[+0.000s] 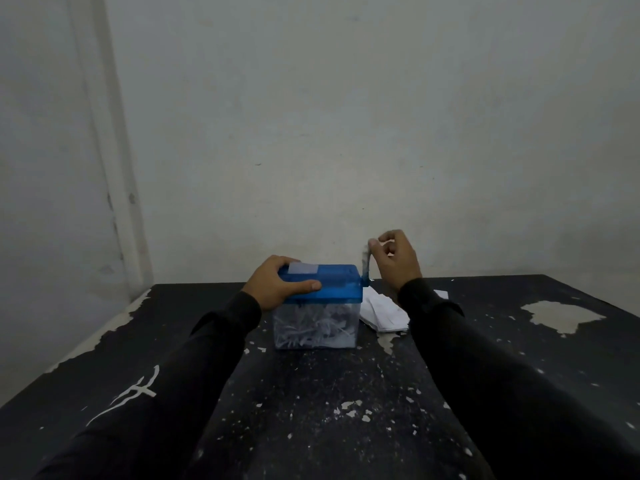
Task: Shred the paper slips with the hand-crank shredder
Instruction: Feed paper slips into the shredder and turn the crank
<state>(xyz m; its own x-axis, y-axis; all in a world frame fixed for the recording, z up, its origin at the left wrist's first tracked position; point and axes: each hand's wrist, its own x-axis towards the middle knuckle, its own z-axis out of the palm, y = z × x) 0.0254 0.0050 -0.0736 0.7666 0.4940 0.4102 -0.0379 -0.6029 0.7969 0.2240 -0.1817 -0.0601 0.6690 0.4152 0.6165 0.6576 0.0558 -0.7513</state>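
Note:
A small shredder with a blue lid and a clear bin full of white shreds stands on the black table. My left hand grips the lid's left end, thumb along its front edge. A pale paper slip lies on the lid beside my fingers. The crank handle sticks up from the lid's right side, and my right hand pinches its top. A loose pile of white paper slips lies on the table just right of the bin, partly behind my right sleeve.
The table's black paint is chipped, with a large bare patch at the right. A pale wall rises close behind the table, and the left table edge runs along a side wall.

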